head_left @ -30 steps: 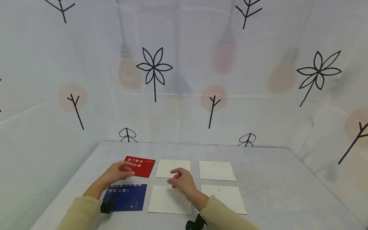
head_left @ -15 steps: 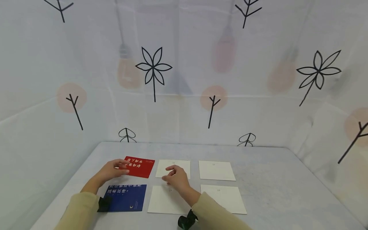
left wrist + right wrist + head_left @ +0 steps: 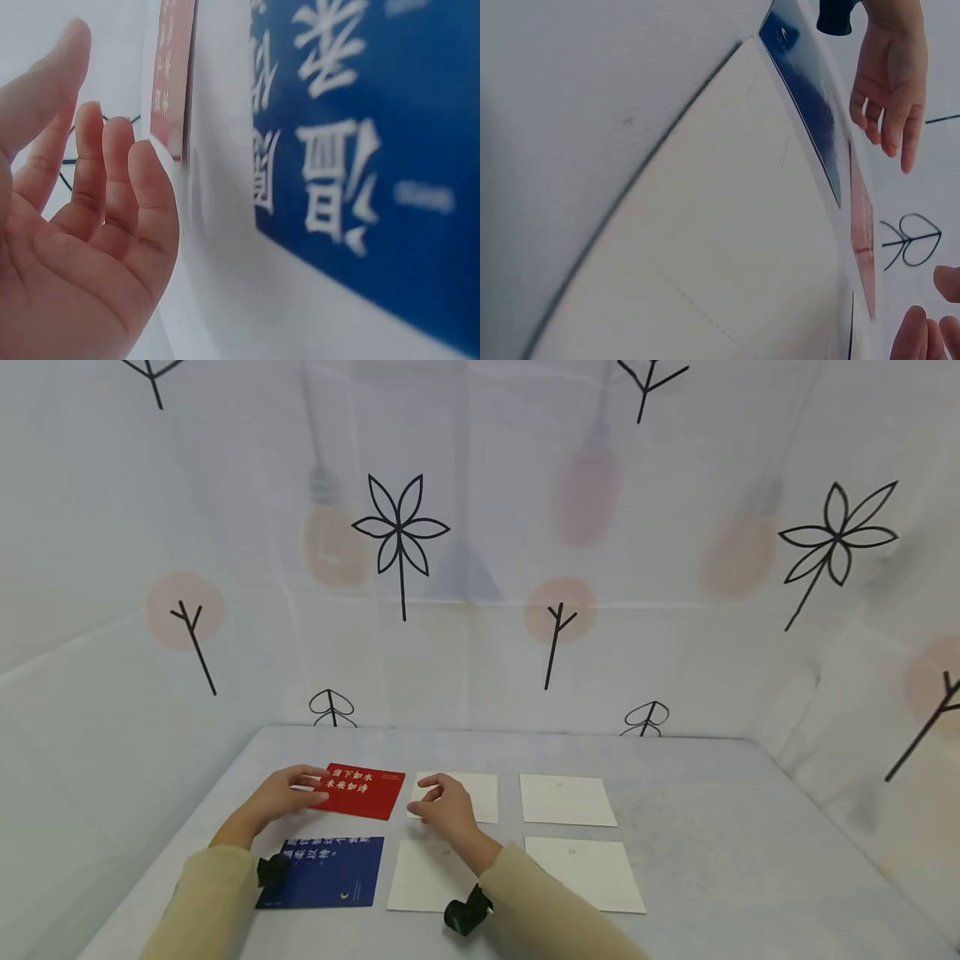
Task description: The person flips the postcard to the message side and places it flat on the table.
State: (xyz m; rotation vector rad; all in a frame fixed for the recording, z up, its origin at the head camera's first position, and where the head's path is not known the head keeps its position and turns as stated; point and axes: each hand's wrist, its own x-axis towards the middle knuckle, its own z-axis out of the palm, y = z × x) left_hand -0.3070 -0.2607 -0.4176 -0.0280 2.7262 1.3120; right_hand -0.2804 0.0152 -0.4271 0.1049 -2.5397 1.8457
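My left hand point(image 3: 279, 795) hovers at the left edge of a red card point(image 3: 367, 800) with white writing; in the left wrist view its fingers are relaxed and the palm holds nothing. Below that arm lies a blue card point(image 3: 333, 885), its left part overlapped by a black wrist camera. My right hand point(image 3: 447, 810) is over the far middle white card point(image 3: 482, 797), fingers loosely bent toward its left edge, near the red card. In the right wrist view only a few right fingertips point(image 3: 911, 337) show, and the near middle white card point(image 3: 705, 202) fills the centre.
Two more white cards lie to the right, one far point(image 3: 567, 802) and one near point(image 3: 600, 877), the near one partly under the right sleeve point(image 3: 547, 902). All rest flat on a pale table point(image 3: 712, 843). Behind stands a white cloth point(image 3: 480, 677) printed with plants and bulbs.
My right hand has moved left and away from me, from between the middle white cards to the far one's left edge. My left hand has drawn left, uncovering the red card's writing.
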